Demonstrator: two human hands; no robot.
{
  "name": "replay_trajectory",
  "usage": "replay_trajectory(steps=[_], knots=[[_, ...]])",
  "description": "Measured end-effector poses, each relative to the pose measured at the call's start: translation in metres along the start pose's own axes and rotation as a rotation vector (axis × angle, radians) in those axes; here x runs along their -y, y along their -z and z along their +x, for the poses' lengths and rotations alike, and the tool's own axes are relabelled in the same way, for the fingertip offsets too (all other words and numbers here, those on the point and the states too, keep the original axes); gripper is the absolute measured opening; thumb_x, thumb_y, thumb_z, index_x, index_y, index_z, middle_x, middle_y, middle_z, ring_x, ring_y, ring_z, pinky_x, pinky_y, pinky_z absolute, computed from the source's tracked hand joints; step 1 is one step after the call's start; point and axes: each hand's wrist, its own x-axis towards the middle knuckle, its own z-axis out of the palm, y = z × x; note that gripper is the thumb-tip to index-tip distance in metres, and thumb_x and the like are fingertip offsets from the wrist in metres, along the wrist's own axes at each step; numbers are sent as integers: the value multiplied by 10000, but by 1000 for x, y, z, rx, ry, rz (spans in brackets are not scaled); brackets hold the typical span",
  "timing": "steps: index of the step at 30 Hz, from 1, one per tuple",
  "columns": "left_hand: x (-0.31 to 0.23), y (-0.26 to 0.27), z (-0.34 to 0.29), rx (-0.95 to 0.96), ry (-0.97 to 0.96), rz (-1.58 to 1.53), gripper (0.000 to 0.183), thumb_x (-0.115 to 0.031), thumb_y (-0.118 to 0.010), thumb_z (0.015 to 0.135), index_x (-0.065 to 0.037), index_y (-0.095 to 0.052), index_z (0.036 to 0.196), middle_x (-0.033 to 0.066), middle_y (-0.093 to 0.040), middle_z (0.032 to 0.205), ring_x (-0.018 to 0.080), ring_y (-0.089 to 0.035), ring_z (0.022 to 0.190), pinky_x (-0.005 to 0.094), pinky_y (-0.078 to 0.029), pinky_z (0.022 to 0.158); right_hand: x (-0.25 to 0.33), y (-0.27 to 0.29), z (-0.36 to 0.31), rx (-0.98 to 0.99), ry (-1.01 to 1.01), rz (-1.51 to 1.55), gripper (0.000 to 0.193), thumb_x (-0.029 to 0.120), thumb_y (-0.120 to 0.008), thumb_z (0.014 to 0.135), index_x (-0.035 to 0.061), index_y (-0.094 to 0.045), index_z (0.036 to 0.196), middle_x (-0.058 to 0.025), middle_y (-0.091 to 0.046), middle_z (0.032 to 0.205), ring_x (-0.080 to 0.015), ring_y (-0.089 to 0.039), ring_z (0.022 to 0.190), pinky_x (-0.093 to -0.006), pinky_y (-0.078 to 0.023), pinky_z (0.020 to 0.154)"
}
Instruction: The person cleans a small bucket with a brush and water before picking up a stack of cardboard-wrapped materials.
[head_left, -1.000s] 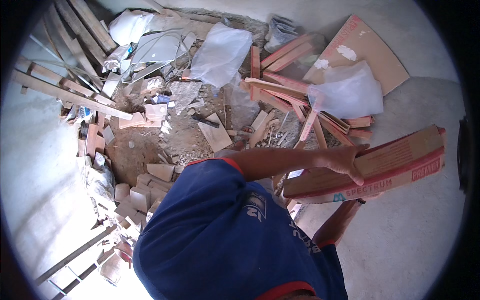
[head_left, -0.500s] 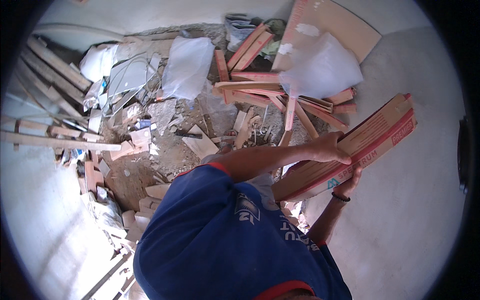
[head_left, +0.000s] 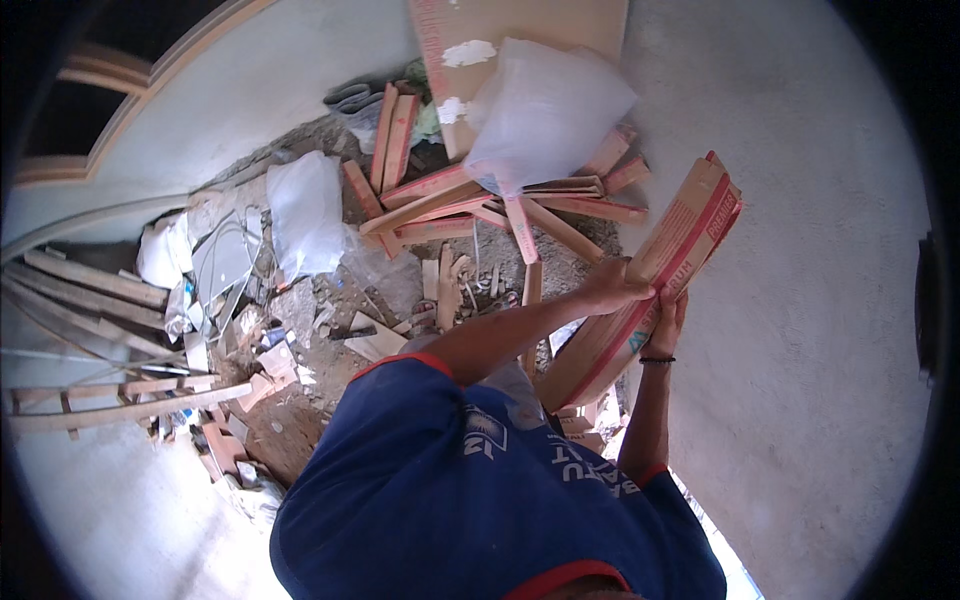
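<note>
A long, flattened cardboard carton with red stripes slants up in front of my body, its far end slightly frayed. My left hand lies across its upper left side with the fingers wrapped over the edge. On the opposite edge, lower down, my right hand grips it from beneath, a dark bead bracelet on that wrist. The carton's near end reaches close to my shirt.
Strips of red-marked cardboard lie heaped on the rubble floor ahead. Clear plastic sheeting rests against a large cardboard sheet by the wall. Wooden planks and debris lie to the left. A plain wall rises at right.
My view has turned, bringing a window frame in at the upper left. The carton now stands more steeply and further left in view, with both hands still on it.
</note>
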Motion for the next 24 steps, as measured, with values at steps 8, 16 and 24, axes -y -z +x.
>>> replay_trajectory(steps=[8,16,24], knots=[[40,-22,48,19,118,-167,485,-331,-722,752,54,-598,1019,110,-657,879,171,-613,832,334,-480,774,-28,49,-13,72,-315,-6,801,303,-779,710,57,-354,1343,-56,-523,1195,-196,-535,1048,-360,-447,918],[59,14,108,25,166,-89,547,-380,-711,775,41,-581,1099,113,-641,1017,179,-600,945,331,-469,851,-15,8,57,44,-97,-309,696,238,-746,747,-18,-375,1277,-115,-590,1091,-190,-600,904,-296,-507,751],[22,108,161,91,-38,156,594,-233,-744,718,16,-515,1206,121,-635,1083,213,-607,974,326,-467,884,-79,11,96,98,-59,-635,1017,257,-763,745,104,-73,1476,-161,-458,1330,-259,-519,1121,-377,-458,901]])
